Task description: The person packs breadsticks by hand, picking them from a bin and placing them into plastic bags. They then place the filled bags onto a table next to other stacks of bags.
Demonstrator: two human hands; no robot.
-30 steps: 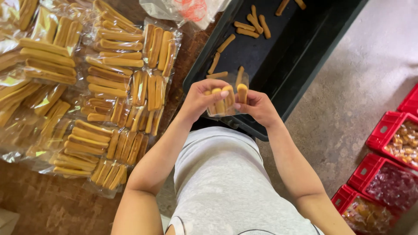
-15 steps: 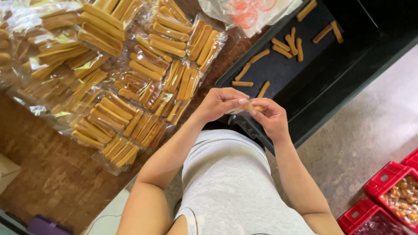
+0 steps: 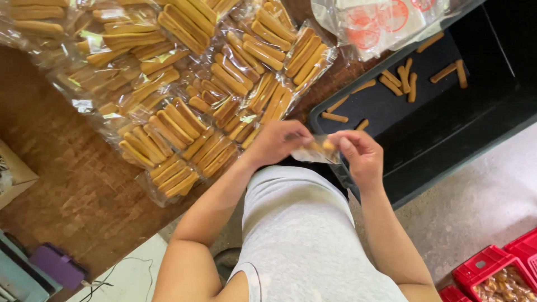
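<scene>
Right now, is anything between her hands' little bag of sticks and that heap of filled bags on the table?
Nothing visible. The left hand and right hand hold the small clear bag just beside the heap of filled bags on the wooden table.

Small clear bag [image 3: 316,151] blurred, half-hidden between the hands.

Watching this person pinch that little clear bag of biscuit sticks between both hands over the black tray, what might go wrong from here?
The small clear bag is held only by the fingertips of the left hand and right hand, so it could slip and spill sticks. A tight pinch might snap the sticks inside. The heap of packed bags reaches the wooden table edge; a nudge could push some off.
</scene>
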